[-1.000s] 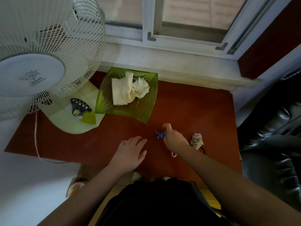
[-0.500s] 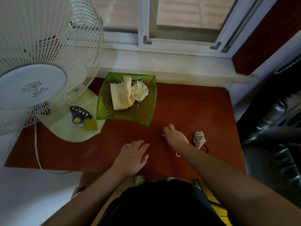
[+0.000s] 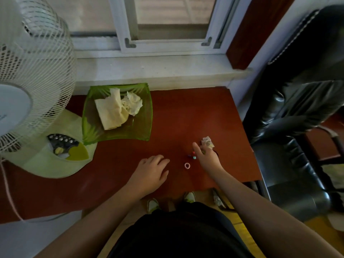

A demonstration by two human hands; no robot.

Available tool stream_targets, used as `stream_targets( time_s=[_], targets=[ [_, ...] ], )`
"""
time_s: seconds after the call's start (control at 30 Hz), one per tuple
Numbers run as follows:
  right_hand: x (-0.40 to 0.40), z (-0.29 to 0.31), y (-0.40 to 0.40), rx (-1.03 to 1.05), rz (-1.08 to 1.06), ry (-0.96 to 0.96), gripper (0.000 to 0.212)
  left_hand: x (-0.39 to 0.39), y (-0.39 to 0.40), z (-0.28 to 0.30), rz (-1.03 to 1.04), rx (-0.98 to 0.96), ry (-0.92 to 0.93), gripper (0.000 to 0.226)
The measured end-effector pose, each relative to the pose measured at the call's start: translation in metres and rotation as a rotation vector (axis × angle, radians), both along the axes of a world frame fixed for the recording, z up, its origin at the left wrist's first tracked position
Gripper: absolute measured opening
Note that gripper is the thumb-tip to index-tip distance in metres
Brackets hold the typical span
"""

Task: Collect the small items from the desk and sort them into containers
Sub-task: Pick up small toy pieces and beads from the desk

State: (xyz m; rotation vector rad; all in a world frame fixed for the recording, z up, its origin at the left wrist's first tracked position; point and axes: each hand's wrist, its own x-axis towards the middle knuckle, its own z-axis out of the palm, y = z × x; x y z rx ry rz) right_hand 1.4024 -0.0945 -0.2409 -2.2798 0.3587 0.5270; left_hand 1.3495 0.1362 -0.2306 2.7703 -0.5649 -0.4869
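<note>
My right hand (image 3: pixel 206 158) lies on the red-brown desk (image 3: pixel 186 116), thumb out to the left. Its fingers curl against a crumpled paper scrap (image 3: pixel 207 143); whether they grip it is unclear. Just left of that hand sit a few tiny red, blue and teal bits (image 3: pixel 192 155) and a small pink ring (image 3: pixel 187 165). A thin black band (image 3: pixel 216 152) peeks out right of the hand. My left hand (image 3: pixel 150 172) rests flat and empty on the desk. A green glass dish (image 3: pixel 143 127) at the back left holds a folded cream paper and a crumpled tissue.
A white table fan (image 3: pixel 33 71) with a pale green base (image 3: pixel 46 161) takes up the desk's left side. A black leather chair (image 3: pixel 294 108) stands right of the desk. The window sill (image 3: pixel 158 69) runs behind. Shoes show on the floor under the front edge.
My right hand has shifted right from the blue bit to the crumpled paper, uncovering the small bits and the pink ring. The left hand stays flat. The view has tilted down.
</note>
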Motion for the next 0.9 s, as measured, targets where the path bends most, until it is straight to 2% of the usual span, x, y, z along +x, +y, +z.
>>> stream_targets(
  time_s=[0.13, 0.23, 0.33, 0.4, 0.57, 0.9],
  targets=[
    [-0.020, -0.001, -0.016, 0.025, -0.005, 0.080, 0.051, 0.002, -0.011, 0.000, -0.025, 0.018, 0.008, 0.050],
    [-0.028, -0.009, -0.025, 0.037, -0.076, 0.082, 0.058, 0.002, -0.019, 0.000, -0.031, 0.016, 0.018, 0.050],
    [-0.030, -0.012, -0.031, 0.090, -0.141, 0.091, 0.041, 0.003, -0.029, -0.002, -0.042, 0.014, 0.022, 0.049],
    [-0.030, -0.016, -0.036, 0.181, -0.178, 0.105, 0.038, 0.005, -0.037, -0.006, -0.048, 0.015, 0.023, 0.049],
    [-0.034, -0.024, -0.052, 0.188, -0.133, 0.086, 0.025, 0.012, -0.059, -0.017, -0.068, 0.029, 0.005, 0.045],
    [-0.024, -0.025, -0.084, 0.158, -0.036, 0.047, 0.018, 0.022, -0.094, -0.035, 0.017, 0.079, 0.107, 0.049]
  ],
)
